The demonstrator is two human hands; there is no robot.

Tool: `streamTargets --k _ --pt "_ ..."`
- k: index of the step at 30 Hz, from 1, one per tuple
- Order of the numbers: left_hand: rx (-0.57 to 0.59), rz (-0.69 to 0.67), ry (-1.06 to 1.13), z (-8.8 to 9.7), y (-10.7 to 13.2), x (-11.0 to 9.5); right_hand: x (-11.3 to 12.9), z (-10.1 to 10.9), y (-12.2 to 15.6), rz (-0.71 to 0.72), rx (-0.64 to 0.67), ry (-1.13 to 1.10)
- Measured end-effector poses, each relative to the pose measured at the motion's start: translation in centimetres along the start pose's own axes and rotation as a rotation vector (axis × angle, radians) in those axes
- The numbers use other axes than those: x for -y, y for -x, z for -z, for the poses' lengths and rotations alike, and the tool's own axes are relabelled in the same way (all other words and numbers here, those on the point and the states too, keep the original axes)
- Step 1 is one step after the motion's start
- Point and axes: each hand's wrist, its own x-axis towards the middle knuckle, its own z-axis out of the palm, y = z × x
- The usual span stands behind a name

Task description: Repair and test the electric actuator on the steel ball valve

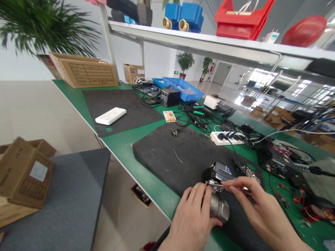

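Note:
My left hand (192, 212) is wrapped over a grey metal pipe fitting (220, 208) with a hex-shaped end, near the front edge of the mat. My right hand (258, 200) pinches a slim silver metal tool (227, 184) between thumb and fingers. The tool lies across small shiny metal parts just above the fitting; their exact contact is hidden by my fingers. Directly beyond them is a black and silver boxy unit (218, 172) with a blue mark; whether it joins the fitting I cannot tell. A heap of small metal parts (250, 171) lies right of it.
A black mat (157, 153) covers this part of the green bench. Beyond are a white power strip (226, 138), tangled cables, a black power unit (170, 97) and a blue tray (187, 91). Black equipment (280, 165) stands right. A shelf (188, 36) spans overhead.

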Motion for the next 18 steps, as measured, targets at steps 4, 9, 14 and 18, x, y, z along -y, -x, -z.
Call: streamTargets --k 4,9,14,18 --pt "0.048 0.002 -0.028 0.7 -0.4 -0.2 2.3 0.3 -2.1 0.108 0.006 0.123" --pt "0.122 -0.052 -0.093 2.0 -1.2 -0.3 4.9 0.2 -5.6 0.282 0.262 0.325" --pt "0.2 -0.134 -0.122 2.1 -2.1 0.0 7.2 -1.2 -8.1 0.425 0.432 0.474" --pt "0.233 -0.164 -0.175 1.6 -2.3 0.5 7.9 -1.8 -9.0 0.435 0.494 0.505"
